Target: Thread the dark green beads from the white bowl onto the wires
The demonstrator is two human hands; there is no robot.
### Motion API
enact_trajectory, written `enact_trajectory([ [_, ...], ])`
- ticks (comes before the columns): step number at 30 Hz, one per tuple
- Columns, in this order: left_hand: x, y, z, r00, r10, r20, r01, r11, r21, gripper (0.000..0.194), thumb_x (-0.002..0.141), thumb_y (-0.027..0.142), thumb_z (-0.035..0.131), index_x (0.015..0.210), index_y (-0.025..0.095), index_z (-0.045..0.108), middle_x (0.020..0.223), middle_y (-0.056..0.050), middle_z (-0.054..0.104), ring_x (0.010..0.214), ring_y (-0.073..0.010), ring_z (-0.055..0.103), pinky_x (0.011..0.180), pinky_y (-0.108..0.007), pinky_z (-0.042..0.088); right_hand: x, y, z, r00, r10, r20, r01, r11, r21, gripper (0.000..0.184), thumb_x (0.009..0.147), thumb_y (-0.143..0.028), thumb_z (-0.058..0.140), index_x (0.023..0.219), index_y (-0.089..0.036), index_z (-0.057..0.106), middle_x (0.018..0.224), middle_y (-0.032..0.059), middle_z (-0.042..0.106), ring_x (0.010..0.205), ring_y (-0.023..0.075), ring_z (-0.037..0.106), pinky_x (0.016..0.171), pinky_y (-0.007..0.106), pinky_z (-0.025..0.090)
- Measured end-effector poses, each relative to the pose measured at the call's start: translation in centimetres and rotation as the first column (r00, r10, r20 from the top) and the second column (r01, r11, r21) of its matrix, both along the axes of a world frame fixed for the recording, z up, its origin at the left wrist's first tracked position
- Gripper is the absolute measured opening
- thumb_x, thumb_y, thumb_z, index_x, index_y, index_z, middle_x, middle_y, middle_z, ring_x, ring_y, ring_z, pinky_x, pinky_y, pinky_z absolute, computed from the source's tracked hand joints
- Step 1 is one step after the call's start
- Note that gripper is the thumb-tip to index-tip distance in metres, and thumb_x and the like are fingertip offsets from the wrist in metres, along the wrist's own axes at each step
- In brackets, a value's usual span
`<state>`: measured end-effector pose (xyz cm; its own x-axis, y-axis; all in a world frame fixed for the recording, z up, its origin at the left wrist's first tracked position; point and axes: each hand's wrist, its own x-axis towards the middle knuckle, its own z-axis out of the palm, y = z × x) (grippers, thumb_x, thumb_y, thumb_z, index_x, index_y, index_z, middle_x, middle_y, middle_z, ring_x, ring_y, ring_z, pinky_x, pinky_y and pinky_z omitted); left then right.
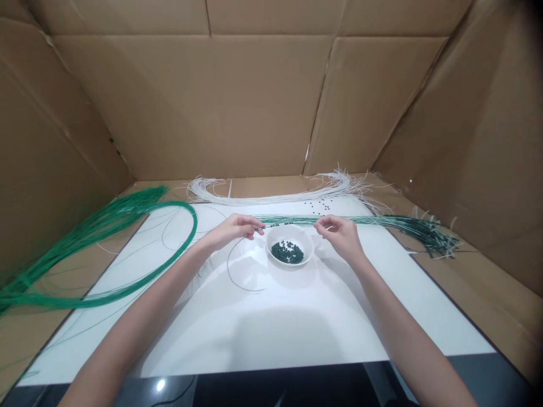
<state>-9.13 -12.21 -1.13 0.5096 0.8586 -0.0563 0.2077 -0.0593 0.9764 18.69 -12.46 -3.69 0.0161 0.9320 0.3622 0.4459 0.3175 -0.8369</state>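
Observation:
My left hand (240,227) is closed in a pinch on a thin strand strung with small dark green beads (275,225). From this hand the strand's loose tail (229,271) curves down onto the white table. My right hand (339,233) is also pinched, at the right end of the beaded stretch, which runs between both hands; the strand's tip is too fine to make out there. Just below the strand stands a white bowl (289,262) with many loose dark beads (287,252) in it.
Behind my hands lies a bundle of green strands with dark ends (424,233). A curved white strand bundle (263,199) is at the back, near scattered beads (322,204). Looped green strands (193,226) lie left. Cardboard walls (263,107) enclose the white table (195,339).

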Motion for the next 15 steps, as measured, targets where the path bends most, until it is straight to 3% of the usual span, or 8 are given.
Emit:
enact_trajectory([
  [8, -0.31, 0.12, 0.32, 1.0, 0.003, 0.012, -0.002, 0.999, -0.037, 0.028, 0.072, 0.024, 0.053, 0.097, 0.016, 0.062, 0.09, -0.005, 0.064, 0.065, -0.0087, 0.05, 0.067, -0.024, 0.041, -0.2, -0.07, -0.08, 1.0, 0.008, 0.006, -0.008, 0.999, -0.038, 0.016, 0.067, -0.031, 0.057, 0.065, -0.014, 0.06, 0.065, 0.0034, 0.061, 0.052, 0.0116, 0.052, 0.051, 0.023, 0.043],
  [15, -0.57, 0.16, 0.46, 0.997, 0.039, 0.072, -0.024, 0.981, -0.192, 0.029, 0.075, 0.034, 0.054, 0.093, 0.014, 0.063, 0.094, -0.009, 0.062, 0.068, -0.0098, 0.052, 0.073, -0.026, 0.043, -0.21, 0.14, -0.38, 1.0, 0.01, 0.005, -0.01, 0.999, -0.031, 0.02, 0.068, -0.034, 0.056, 0.066, -0.015, 0.06, 0.067, 0.005, 0.063, 0.055, 0.0139, 0.055, 0.052, 0.025, 0.045],
])
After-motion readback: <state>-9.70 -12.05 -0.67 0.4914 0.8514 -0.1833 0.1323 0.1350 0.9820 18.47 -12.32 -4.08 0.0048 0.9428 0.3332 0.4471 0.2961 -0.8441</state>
